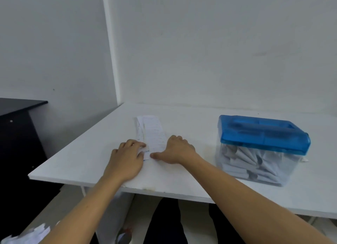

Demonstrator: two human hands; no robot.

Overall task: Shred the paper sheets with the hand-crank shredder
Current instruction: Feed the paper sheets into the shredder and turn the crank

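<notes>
At the middle of the white table [182,180], well left of the blue-lidded hand-crank shredder [262,147]: one slim stack of printed paper sheets [152,134], lying flat. Left hand [125,159] rests spread on its near left edge. Right hand [175,150] flanks the right edge, thumb outstretched, fingers bent; we cannot tell if they pinch. We judge the sheets light, limp and prone to sliding; best taken by the near short edge.

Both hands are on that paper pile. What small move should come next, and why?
Probably lift the top sheet free: the left hand and right hand rest on the paper stack, nothing is raised yet, and the shredder stands apart to its right.
</notes>
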